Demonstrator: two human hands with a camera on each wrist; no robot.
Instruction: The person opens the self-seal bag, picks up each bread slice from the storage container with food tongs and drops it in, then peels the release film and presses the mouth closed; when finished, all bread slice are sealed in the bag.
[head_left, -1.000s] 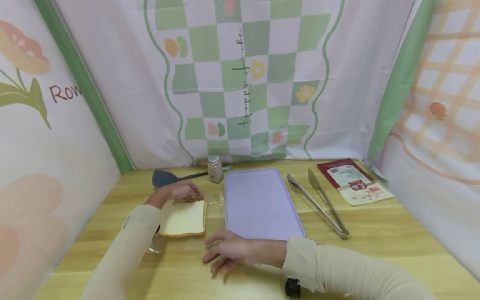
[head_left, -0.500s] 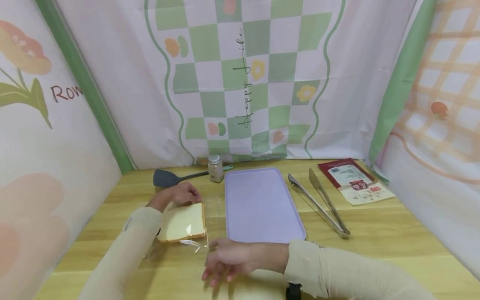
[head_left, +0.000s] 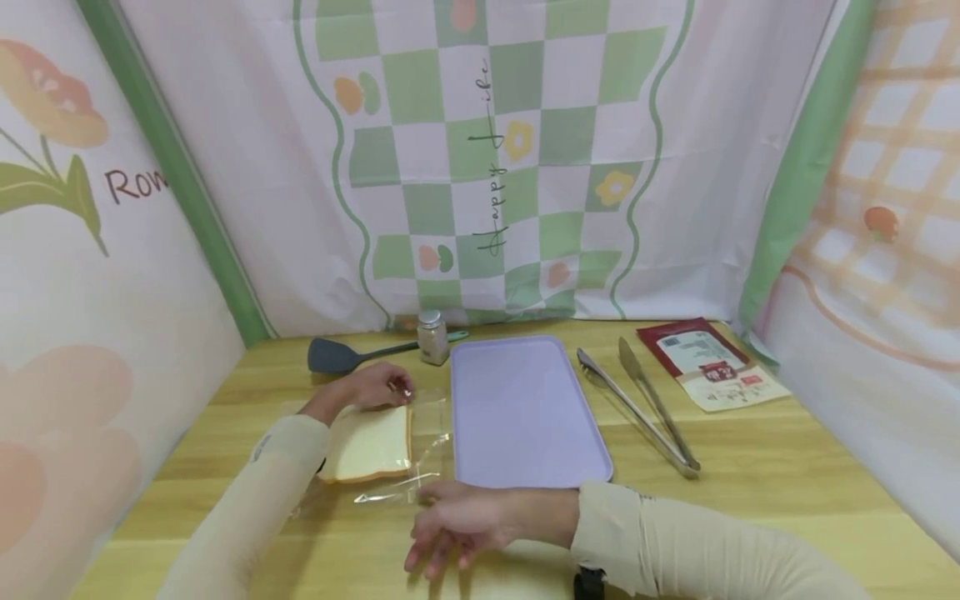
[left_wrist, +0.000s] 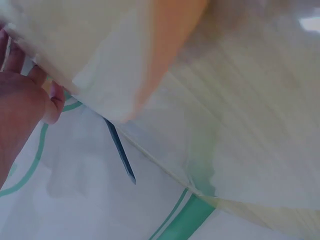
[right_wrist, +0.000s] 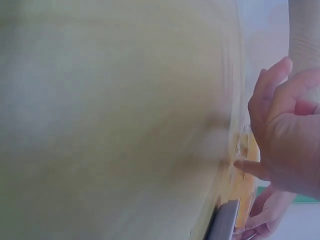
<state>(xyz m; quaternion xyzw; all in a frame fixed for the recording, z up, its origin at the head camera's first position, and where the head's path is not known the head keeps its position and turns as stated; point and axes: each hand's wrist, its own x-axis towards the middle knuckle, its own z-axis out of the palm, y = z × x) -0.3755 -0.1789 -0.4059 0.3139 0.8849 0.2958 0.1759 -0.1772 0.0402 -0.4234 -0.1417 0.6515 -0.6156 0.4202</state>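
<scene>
A square of white sliced bread (head_left: 371,443) with a brown crust lies on the left of the table inside a clear plastic bag (head_left: 429,417). At the bag's far right corner, my left hand (head_left: 375,385) pinches the plastic between thumb and curled fingers. In the left wrist view the bread (left_wrist: 110,50) fills the upper left, partly hiding the fingers of that hand (left_wrist: 25,95). My right hand (head_left: 461,521) hovers by the bag's near right corner, thumb reaching to the plastic, other fingers spread and loosely bent. From the right wrist view, its thumb (right_wrist: 252,169) overlaps the bag's edge.
A lilac tray (head_left: 528,408) lies right of the bag. Beyond it are metal tongs (head_left: 637,408), a spreading knife (head_left: 656,400) and a red-and-cream packet (head_left: 712,367). A dark spatula (head_left: 333,356) and a glass shaker jar (head_left: 432,340) stand behind the left hand.
The bread has come down slightly toward me, and the bag's open side now spreads flatter to its right. My right hand has shifted a little nearer the table's front.
</scene>
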